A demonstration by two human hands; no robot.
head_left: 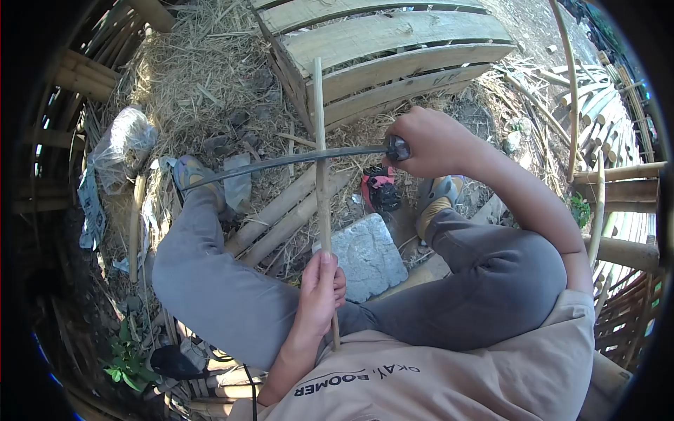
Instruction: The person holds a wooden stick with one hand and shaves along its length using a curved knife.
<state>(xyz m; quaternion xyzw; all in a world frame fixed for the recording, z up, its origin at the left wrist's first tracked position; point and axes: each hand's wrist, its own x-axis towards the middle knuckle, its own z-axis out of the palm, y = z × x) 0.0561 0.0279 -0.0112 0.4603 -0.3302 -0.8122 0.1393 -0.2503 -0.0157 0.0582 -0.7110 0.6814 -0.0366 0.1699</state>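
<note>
My left hand is closed around the lower part of a long bamboo strip, thumb along it. The strip points away from me, its near end close to my shirt. My right hand grips the dark handle of a machete. Its long, slightly curved blade reaches left across the strip above my left hand; whether the edge bites into the strip I cannot tell. A flat grey stone block lies on the ground between my legs, beside the strip.
A slatted wooden crate stands ahead on straw-covered ground. Bamboo poles lie between my feet, near a red and black object. At left is a clear plastic bag. Cut bamboo is piled at right.
</note>
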